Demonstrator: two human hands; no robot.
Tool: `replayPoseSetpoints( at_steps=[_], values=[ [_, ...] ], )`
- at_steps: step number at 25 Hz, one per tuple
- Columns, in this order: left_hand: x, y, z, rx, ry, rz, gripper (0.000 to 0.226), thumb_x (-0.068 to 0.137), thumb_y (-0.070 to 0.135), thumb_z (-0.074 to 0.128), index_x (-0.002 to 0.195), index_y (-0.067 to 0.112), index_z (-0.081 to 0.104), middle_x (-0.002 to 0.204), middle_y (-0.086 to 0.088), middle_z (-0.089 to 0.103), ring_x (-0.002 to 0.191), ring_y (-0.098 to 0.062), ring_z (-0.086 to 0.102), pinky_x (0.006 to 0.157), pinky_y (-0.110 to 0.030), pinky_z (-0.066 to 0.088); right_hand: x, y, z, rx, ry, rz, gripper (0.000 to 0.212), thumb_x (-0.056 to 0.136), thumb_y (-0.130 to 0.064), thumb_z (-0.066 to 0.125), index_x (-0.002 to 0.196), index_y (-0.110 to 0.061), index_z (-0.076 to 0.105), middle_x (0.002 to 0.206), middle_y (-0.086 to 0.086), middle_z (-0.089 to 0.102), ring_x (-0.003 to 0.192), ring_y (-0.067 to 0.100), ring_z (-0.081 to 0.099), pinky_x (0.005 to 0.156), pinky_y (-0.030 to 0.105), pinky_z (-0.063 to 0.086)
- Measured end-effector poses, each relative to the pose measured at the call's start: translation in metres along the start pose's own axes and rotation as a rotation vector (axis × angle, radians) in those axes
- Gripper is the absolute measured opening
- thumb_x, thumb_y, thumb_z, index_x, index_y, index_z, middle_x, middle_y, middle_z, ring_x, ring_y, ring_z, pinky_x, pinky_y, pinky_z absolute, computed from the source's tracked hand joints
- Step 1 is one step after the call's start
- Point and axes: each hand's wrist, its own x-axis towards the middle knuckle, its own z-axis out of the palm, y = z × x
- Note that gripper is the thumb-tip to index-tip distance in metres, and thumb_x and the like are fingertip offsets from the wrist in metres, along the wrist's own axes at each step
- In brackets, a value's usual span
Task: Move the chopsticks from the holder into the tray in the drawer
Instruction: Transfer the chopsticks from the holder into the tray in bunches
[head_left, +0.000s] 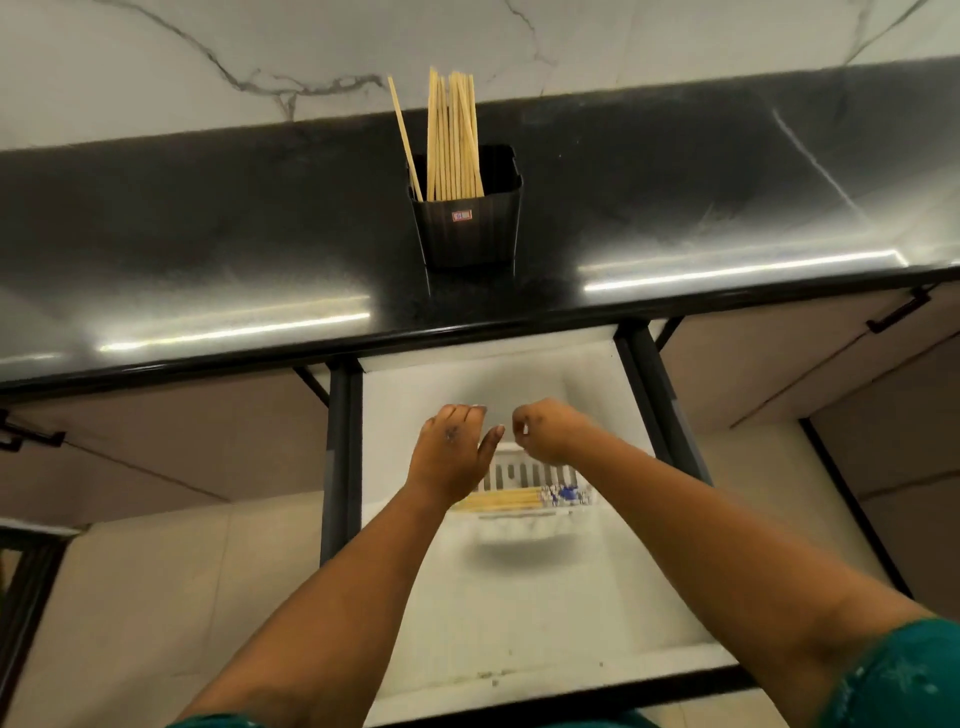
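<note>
- Standing on the black countertop (208, 249), the dark ribbed holder (470, 228) carries a small red label on its near face and sits close to the marble-veined wall (208, 47).
- A bundle of pale wooden chopsticks (453, 137) rises upright out of the holder, with one stick leaning away to the left of the rest.
- Below the counter edge a white drawer (519, 597) is pulled out between dark frame rails.
- Inside the drawer lies a white slotted tray (524, 475), partly hidden by both hands; a few chopsticks with patterned blue-and-white ends (519, 500) lie flat in it, side by side.
- The left hand (452, 457) hovers over the tray's left end, back of the hand up, fingers relaxed and roughly straight, thumb spread toward the right, gripping nothing.
- The right hand (545, 428) hovers over the tray's far right part with its fingers curled inward; nothing shows in its grip, though motion blur makes that hard to confirm.
- Teal sleeves (904, 680) show at the bottom edge.
</note>
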Motion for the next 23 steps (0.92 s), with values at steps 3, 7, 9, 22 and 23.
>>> replayPoseSetpoints(
  at_steps=[3, 7, 9, 22, 23],
  values=[
    [0.047, 0.012, -0.052, 0.011, 0.165, 0.031, 0.031, 0.096, 0.036, 0.044, 0.108, 0.013, 0.062, 0.106, -0.006, 0.066, 0.1, -0.02, 0.058, 0.085, -0.032, 0.047, 0.006, -0.038, -0.06, 0.076, 0.289, -0.055, 0.014, 0.093, -0.023, 0.054, 0.103, -0.013, 0.056, 0.097, 0.01, 0.066, 0.087, 0.026, 0.062, 0.077, 0.037, 0.053],
    [0.112, 0.026, -0.138, -0.053, 0.398, -0.027, 0.026, 0.093, 0.027, 0.047, 0.082, 0.009, 0.062, 0.088, -0.009, 0.064, 0.09, -0.027, 0.054, 0.073, -0.041, 0.045, 0.023, -0.069, -0.154, 0.213, 0.562, -0.142, 0.013, 0.095, -0.026, 0.045, 0.088, -0.016, 0.05, 0.086, 0.01, 0.064, 0.076, 0.029, 0.059, 0.064, 0.033, 0.042],
    [0.136, 0.026, -0.17, -0.146, 0.456, -0.037, 0.019, 0.089, 0.02, 0.049, 0.098, 0.009, 0.062, 0.099, -0.01, 0.064, 0.099, -0.027, 0.053, 0.082, -0.043, 0.047, 0.036, -0.077, -0.192, 0.278, 0.596, -0.217, 0.013, 0.095, -0.021, 0.047, 0.094, -0.011, 0.055, 0.095, 0.012, 0.065, 0.085, 0.028, 0.062, 0.068, 0.034, 0.046],
    [0.212, -0.009, -0.167, -0.263, 0.409, -0.113, 0.043, 0.088, 0.022, 0.057, 0.13, 0.017, 0.05, 0.128, -0.001, 0.057, 0.126, -0.02, 0.04, 0.099, -0.034, 0.039, 0.172, -0.078, -0.266, 0.173, 0.258, 0.207, 0.033, 0.09, -0.025, 0.063, 0.115, -0.003, 0.061, 0.108, 0.011, 0.065, 0.096, 0.019, 0.064, 0.093, 0.031, 0.052],
    [0.211, -0.011, -0.163, -0.249, 0.413, -0.105, 0.042, 0.088, 0.023, 0.057, 0.129, 0.017, 0.051, 0.127, -0.001, 0.058, 0.125, -0.019, 0.041, 0.098, -0.033, 0.039, 0.177, -0.079, -0.267, 0.149, 0.205, 0.222, 0.033, 0.091, -0.024, 0.062, 0.116, -0.002, 0.061, 0.11, 0.012, 0.064, 0.098, 0.019, 0.063, 0.094, 0.032, 0.051]
  ],
)
